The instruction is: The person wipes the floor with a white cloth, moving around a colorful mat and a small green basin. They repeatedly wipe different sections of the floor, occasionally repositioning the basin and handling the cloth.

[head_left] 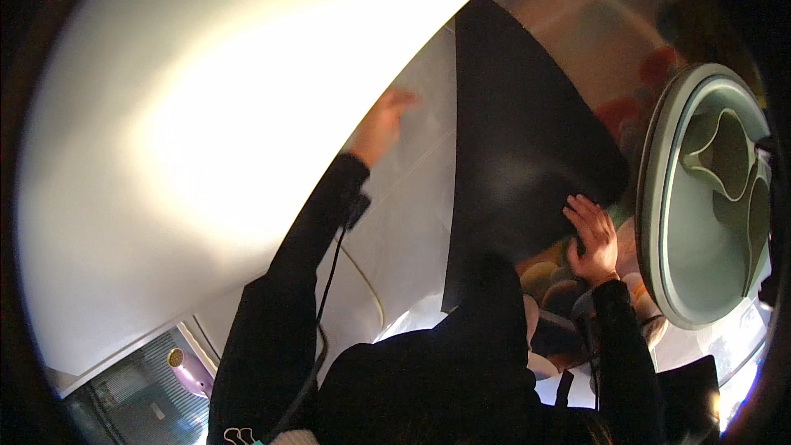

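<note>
- White panel (pixel 222 124): fills the upper left of the frame, strongly lit. Its curved edge hides part of the left hand.
- Black sheet (pixel 519 132): located at the centre of the frame, apex toward the top. This is the item under the right hand.
- Pale surface (pixel 424 165): lies between the panel and the sheet, with a faint crease across it.
- Tub (pixel 662 222): grey-green, at the right of the frame, with curved pieces (pixel 725 152) inside. It stands near the sheet, to its right.
- Pebble print (pixel 544 276): visible at the lower right of the sheet.
- Right hand (pixel 593 235): fingers extended, thumb apart, fingertips over the sheet's lower right edge. Contact pressure cannot be told. Recommended: lay the fingers flat and spread the load, since a press at 1 fingertip could crease or shift the edge.
- Left hand (pixel 383 124): blurred and partly covered, over the pale surface, apart from the sheet. Its grip cannot be told. Recommended: approach low with a flat palm and avoid knocking the panel edge.
- Dryer (pixel 191 375): purple, lower left.
- Cable (pixel 329 288): hangs along the left sleeve (pixel 264 321). Caution: it could snag; route it clear of both hands.
</note>
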Demonstrator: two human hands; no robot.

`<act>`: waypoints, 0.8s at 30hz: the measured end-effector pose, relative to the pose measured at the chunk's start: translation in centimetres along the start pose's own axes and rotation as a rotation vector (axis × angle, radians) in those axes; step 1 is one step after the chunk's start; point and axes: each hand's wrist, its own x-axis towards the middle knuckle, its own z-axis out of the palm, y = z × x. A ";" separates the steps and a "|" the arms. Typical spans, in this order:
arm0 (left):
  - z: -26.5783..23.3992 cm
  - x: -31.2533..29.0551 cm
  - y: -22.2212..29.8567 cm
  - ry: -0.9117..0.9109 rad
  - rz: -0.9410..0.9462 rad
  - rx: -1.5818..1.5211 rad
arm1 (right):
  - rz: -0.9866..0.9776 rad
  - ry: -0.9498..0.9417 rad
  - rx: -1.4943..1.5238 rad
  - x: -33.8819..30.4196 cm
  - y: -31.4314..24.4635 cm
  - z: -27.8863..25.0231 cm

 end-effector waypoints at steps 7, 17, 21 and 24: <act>-1.1 -6.9 4.4 -0.071 0.033 -0.019 | 0.009 0.006 0.015 -0.3 0.0 0.2; -0.2 -3.2 6.0 -0.060 -0.182 0.132 | 0.021 -0.015 0.006 -0.3 0.0 0.2; 0.4 -1.7 5.3 0.131 -0.171 -0.011 | 0.020 -0.027 -0.016 -0.4 -0.1 0.2; 0.6 -1.8 5.3 -0.081 -0.201 0.284 | 0.007 -0.015 0.019 -0.5 0.1 0.2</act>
